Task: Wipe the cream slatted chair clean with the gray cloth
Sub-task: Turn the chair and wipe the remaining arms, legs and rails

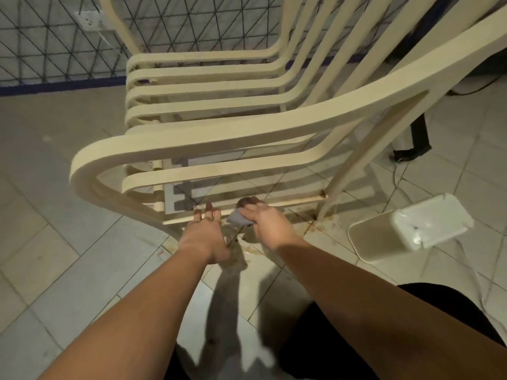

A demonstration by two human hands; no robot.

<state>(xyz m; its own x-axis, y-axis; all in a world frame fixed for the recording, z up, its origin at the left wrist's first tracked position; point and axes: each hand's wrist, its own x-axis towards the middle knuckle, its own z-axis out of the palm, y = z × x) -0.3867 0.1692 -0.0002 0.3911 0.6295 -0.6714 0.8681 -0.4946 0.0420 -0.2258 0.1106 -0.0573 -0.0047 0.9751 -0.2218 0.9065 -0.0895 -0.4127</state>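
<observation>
Low on a tiled floor, beside a wall of triangle-pattern tiles: cream slatted chair, tipped forward and seen from its side, armrest loop nearest to the camera, slats of seat and back behind it. Thin lower rail of the near side running just above the floor, from the front curve to the rear leg.

Right hand low at this rail, fingers curled around the gray cloth, pressing it against the rail (one darker corner of the cloth sticking up above the knuckles). Cloth bunched, partly hidden under the fingers, touching the rail near its middle.

Left hand just beside, to the left, released and holding nothing: fingers straight and spread, tips at the same rail or right in front of it (real contact not possible to tell). Both forearms bare, stretched forward from the bottom of the view.

Under the hands, brownish wet stain on the tiles, reaching toward the rear leg. To the right of the chair, apart from it, white plastic tub lying on its side, open mouth toward the hands. Farther right, dark furniture leg and thin cable on the floor. Upper left on the wall, white socket.
</observation>
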